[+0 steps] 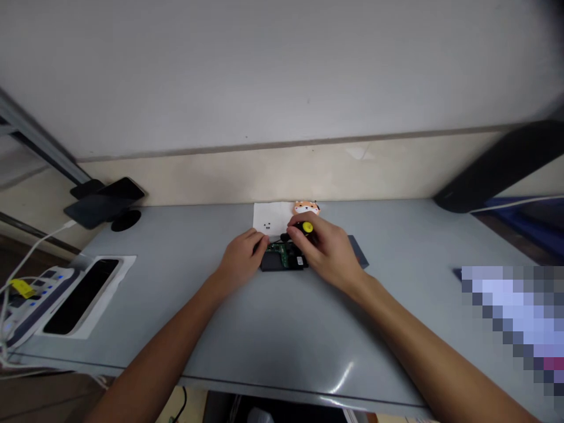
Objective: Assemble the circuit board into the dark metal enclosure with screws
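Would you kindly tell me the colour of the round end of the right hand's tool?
The tool's round end is yellow, clearest in the head view.

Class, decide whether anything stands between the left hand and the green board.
Nothing visible does: the left hand is beside the green board, though contact is unclear. The right hand holds a screwdriver near the board's far edge.

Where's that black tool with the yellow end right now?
The tool is just right of centre in the head view, in the right hand, near the green circuit board.
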A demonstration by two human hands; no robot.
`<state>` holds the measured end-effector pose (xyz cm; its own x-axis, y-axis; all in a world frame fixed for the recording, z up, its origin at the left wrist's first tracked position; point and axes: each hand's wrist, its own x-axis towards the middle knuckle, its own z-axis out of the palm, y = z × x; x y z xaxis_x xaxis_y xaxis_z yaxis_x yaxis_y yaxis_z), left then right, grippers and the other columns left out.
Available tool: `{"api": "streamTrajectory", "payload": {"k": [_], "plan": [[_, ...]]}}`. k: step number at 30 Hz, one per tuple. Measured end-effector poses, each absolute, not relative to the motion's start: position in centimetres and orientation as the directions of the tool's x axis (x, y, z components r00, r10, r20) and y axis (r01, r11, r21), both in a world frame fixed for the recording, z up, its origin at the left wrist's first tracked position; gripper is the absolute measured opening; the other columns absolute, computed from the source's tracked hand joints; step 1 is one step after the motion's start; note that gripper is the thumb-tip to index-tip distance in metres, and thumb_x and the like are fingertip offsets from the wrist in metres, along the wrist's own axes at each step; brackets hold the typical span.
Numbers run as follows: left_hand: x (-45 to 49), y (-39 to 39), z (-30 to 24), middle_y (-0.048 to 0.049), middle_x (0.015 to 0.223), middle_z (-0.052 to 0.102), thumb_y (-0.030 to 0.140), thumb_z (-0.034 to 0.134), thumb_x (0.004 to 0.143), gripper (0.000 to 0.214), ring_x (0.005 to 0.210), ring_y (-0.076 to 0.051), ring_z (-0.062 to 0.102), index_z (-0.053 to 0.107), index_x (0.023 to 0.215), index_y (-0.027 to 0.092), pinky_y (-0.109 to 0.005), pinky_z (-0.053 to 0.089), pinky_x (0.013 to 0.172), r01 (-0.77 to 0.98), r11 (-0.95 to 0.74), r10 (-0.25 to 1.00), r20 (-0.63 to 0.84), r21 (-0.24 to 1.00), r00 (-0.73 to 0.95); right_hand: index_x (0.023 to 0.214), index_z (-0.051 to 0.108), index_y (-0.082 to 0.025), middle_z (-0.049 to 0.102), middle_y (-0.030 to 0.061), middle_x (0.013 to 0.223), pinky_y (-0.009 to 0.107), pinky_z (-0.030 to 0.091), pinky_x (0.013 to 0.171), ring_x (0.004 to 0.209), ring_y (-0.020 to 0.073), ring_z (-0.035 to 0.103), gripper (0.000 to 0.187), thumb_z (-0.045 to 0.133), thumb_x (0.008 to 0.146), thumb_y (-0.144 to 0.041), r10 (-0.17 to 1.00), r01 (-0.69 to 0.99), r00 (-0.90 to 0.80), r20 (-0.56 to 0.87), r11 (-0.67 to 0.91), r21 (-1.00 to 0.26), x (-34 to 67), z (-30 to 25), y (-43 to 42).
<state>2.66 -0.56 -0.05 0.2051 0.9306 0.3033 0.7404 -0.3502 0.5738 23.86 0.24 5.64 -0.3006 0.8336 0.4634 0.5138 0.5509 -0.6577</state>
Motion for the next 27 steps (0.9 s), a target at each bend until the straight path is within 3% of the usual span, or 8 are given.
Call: {"api": "streamTrajectory", "payload": {"k": [9,18,27], "plan": [[2.6,-0.6,0.0,-0.0037,0.094,0.066,0.032,0.041,0.107,0.031,0.088,-0.018,0.063,0.067,0.093,0.021,-0.033,0.049,0.082,0.746,-0.356,0.928,0.305,0.563,0.212,0.102,0.066,-0.025,0.074,0.0042,0.089,0.031,0.043,0.064,0.07,0.0194,0.064,0.031,0.054,0.1,-0.053,0.834,0.535,-0.305,0.46,0.55,-0.641,23.9,5.7,0.3],[2.5,-0.3,-0.7,-0.0035,0.095,0.066,0.03,0.041,0.107,0.03,0.089,-0.018,0.063,0.066,0.093,0.021,-0.033,0.049,0.086,0.735,-0.38,0.918,0.326,0.561,0.226,0.099,0.06,-0.025,0.067,0.0006,0.081,0.031,0.041,0.064,0.066,0.016,0.057,0.031,0.051,0.101,-0.054,0.888,0.402,-0.188,0.42,0.46,-0.792,22.4,5.6,1.8],[2.5,-0.2,-0.9,-0.0024,0.09,0.064,0.029,0.043,0.106,0.028,0.085,-0.017,0.061,0.064,0.088,0.021,-0.032,0.049,0.081,0.729,-0.374,0.921,0.322,0.573,0.219,0.09,0.053,-0.024,0.059,-0.0003,0.076,0.032,0.042,0.067,0.069,0.0162,0.053,0.03,0.043,0.104,-0.049,0.796,0.302,-0.433,0.423,0.57,-0.764,20.1,7.3,3.8]]}}
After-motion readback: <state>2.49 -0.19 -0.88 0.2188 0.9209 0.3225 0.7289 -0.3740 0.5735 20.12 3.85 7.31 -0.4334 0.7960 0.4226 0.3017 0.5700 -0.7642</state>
